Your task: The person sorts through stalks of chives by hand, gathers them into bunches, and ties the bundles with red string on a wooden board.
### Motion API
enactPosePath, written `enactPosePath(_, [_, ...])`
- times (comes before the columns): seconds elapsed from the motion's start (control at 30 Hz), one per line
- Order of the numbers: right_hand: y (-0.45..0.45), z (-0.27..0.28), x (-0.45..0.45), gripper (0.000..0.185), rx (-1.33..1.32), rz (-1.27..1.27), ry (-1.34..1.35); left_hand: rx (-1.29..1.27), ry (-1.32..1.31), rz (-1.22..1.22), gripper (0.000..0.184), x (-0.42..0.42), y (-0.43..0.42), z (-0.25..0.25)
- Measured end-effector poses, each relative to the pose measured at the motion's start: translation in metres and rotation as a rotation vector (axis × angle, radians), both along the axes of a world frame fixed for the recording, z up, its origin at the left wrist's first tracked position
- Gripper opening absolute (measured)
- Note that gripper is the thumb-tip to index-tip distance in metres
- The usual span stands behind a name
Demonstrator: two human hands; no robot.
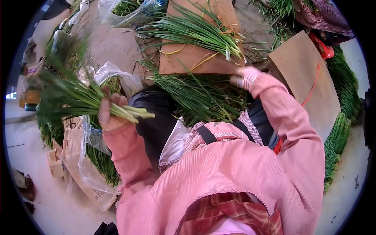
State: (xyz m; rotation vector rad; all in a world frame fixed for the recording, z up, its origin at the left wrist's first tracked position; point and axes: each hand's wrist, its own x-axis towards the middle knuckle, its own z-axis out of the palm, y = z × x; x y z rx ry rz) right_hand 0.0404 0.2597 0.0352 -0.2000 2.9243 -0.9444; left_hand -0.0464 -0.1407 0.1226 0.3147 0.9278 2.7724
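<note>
A bunch of green stalks with pale ends (90, 98) is held in my left hand (111, 107), the leafy tops blurred toward the left. My right hand (243, 77) is at the near right corner of a brown board (176, 64); its fingers are smeared by motion, so what they hold, if anything, cannot be made out. On the board lies another green bundle (203, 33), pale ends to the right, with yellowed leaves beside it. Loose green stalks (203, 98) rest across my lap below the board.
A tilted brown sheet (309, 78) with a red string stands at the right, beside a long row of green bundles (338, 133). Plastic bags (117, 74) and a beige crate (76, 152) are at the left. Another person's checkered sleeve (323, 17) shows at the upper right.
</note>
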Motion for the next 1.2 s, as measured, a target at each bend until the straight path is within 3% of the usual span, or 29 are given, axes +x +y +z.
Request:
enactPosePath(0.03, [-0.010,0.016,0.003,0.038,0.189,0.006,-0.502,0.045,-0.056,0.031,0.034,-0.008,0.004,0.002])
enactPosePath(0.07, [-0.025,0.017,0.005,0.043,0.263,-0.052,-0.534,0.101,0.018,-0.117,0.036,-0.019,0.013,0.000])
enactPosePath(0.1, [-0.029,-0.001,0.008,0.046,0.138,-0.072,-0.413,0.167,-0.101,-0.253,0.038,-0.032,0.013,-0.014])
enactPosePath(0.17, [-0.051,-0.016,0.004,0.052,0.047,-0.148,-0.157,0.142,-0.146,-0.339,0.038,-0.025,0.046,-0.027])
enactPosePath(0.23, [-0.076,-0.039,-0.010,0.055,0.034,-0.146,-0.230,0.078,-0.224,-0.302,0.040,-0.012,0.074,-0.052])
enactPosePath(0.3, [-0.120,-0.067,-0.019,0.051,0.314,0.210,-0.602,-0.419,-0.233,-0.081,0.046,0.003,0.113,-0.072])
enactPosePath(0.37, [-0.123,-0.087,0.016,0.036,0.186,0.475,-0.558,-0.373,-0.221,0.007,0.052,0.017,0.137,-0.050])
enactPosePath(0.43, [-0.112,-0.042,0.013,0.029,0.152,0.339,-0.472,-0.349,-0.241,-0.018,0.054,0.012,0.136,-0.063])
enactPosePath(0.47, [-0.095,-0.020,0.005,0.028,0.109,0.179,-0.309,-0.314,-0.266,-0.080,0.049,0.007,0.129,-0.077])
enactPosePath(0.5, [-0.077,-0.023,-0.021,0.024,0.258,0.043,-0.372,-0.279,-0.290,-0.141,0.045,0.002,0.124,-0.086])
enactPosePath(0.53, [-0.050,-0.018,-0.026,0.017,0.165,-0.143,-0.141,-0.162,-0.266,-0.232,0.027,0.001,0.125,-0.083])
enactPosePath(0.57, [-0.023,-0.013,-0.031,0.012,0.063,-0.303,0.106,-0.153,-0.270,-0.235,0.027,-0.002,0.124,-0.087])
enactPosePath(0.63, [0.020,-0.008,-0.051,0.014,0.041,-0.496,0.385,0.306,-0.336,-0.427,0.014,-0.007,0.123,-0.101])
enactPosePath(0.83, [0.053,-0.013,-0.103,0.039,0.183,-0.450,-0.248,0.304,-0.409,-0.370,0.017,-0.006,0.124,-0.107])
enactPosePath(0.97, [0.055,0.007,-0.120,0.041,0.324,-0.441,-0.320,0.294,-0.376,-0.340,0.008,-0.006,0.119,-0.105])
enactPosePath(1.0, [0.068,0.010,-0.124,0.043,0.241,-0.426,-0.232,0.229,-0.399,-0.229,0.019,-0.006,0.119,-0.102])
enactPosePath(1.03, [0.048,0.053,-0.120,0.041,0.174,-0.529,-0.154,0.167,-0.418,-0.119,0.031,-0.007,0.120,-0.100])
enactPosePath(1.07, [0.064,0.053,-0.124,0.035,0.239,-0.498,0.127,0.169,-0.399,-0.101,0.049,-0.010,0.118,-0.104])
enactPosePath(1.17, [0.067,0.095,-0.120,0.024,0.021,-0.562,0.318,0.170,-0.343,-0.087,0.048,-0.014,0.115,-0.108])
enactPosePath(1.2, [0.073,0.084,-0.118,0.021,-0.104,-0.554,0.418,0.150,-0.352,-0.085,0.039,-0.013,0.115,-0.103])
